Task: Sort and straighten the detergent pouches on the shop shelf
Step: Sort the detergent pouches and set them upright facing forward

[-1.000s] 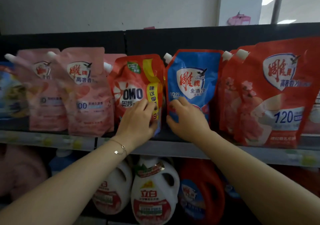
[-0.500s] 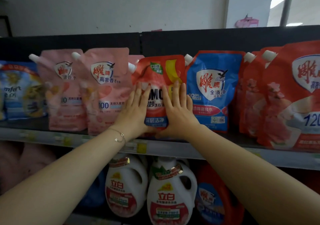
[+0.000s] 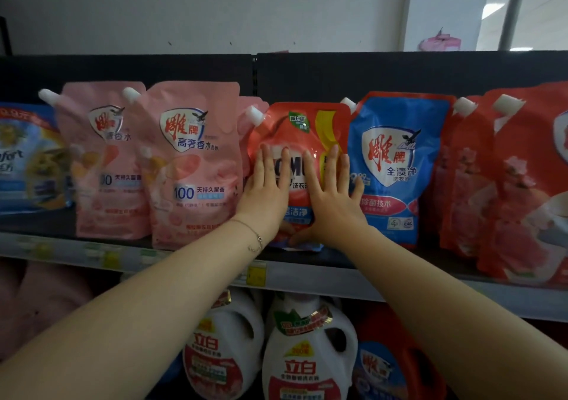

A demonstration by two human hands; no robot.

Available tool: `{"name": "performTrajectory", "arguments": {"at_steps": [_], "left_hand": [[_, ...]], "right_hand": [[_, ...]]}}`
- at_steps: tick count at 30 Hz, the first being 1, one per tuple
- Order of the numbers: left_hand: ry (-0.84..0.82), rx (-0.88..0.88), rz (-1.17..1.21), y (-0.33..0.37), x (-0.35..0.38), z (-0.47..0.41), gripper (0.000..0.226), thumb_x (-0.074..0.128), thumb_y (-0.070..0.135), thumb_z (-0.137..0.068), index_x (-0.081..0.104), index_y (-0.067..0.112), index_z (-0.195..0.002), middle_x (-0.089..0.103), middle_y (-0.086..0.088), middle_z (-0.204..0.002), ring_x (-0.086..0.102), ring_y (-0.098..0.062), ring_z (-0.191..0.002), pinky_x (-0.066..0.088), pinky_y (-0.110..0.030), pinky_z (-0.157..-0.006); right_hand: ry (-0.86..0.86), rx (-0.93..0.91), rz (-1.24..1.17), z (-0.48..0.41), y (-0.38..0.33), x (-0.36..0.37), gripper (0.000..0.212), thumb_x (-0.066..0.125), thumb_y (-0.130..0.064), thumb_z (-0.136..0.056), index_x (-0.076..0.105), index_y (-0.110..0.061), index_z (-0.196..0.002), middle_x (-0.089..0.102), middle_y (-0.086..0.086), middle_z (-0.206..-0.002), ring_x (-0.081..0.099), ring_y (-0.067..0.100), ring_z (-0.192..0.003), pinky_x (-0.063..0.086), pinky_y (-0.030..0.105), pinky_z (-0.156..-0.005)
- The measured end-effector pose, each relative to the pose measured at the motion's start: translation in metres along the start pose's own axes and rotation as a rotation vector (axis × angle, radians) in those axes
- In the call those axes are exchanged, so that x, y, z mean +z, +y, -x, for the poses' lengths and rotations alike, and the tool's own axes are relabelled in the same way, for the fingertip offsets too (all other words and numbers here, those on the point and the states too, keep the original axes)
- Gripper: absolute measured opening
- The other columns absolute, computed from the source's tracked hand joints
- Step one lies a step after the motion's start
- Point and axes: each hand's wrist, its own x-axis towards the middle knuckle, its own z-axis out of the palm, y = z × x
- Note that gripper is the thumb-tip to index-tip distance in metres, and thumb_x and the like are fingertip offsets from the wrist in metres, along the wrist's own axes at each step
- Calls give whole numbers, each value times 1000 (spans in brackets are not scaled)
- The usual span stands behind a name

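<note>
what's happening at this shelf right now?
A person is tidying detergent pouches on the upper shelf. Both hands, left hand and right hand, lie flat and open on the front of the red OMO pouch, pressing rather than gripping. It stands between a pink pouch and a blue pouch.
</note>
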Motion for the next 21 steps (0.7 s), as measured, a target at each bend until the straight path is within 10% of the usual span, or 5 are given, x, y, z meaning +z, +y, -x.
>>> {"name": "performTrajectory", "arguments": {"at_steps": [7, 11, 21], "left_hand": [[-7, 94, -15, -14, -2, 8, 133, 65, 63, -72, -34, 2, -136, -18, -32, -152, -15, -43, -143, 14, -49, -117], [141, 155, -102, -23, -8, 31, 132, 70, 71, -58, 10, -9, -146, 25, -33, -149, 25, -46, -139, 27, -45, -111], [159, 269, 91, -29, -19, 65, 67, 73, 29, -75, 49, 3, -132, 45, -21, -141, 42, -36, -131, 42, -52, -102]], "right_hand": [[-9, -13, 23, 9, -7, -5, 147, 70, -79, -53, -38, -29, -140, -40, 17, -148, -35, 41, -136, -1, 65, -110], [-28, -42, -29, 23, -13, -11, 140, 73, -71, -59, -29, -29, -145, -37, 14, -151, -33, 37, -138, 1, 65, -110], [94, -26, 64, 65, -9, -37, 78, 61, -40, -86, 18, -21, -148, -3, 11, -160, -2, 35, -146, 19, 52, -113]]}}
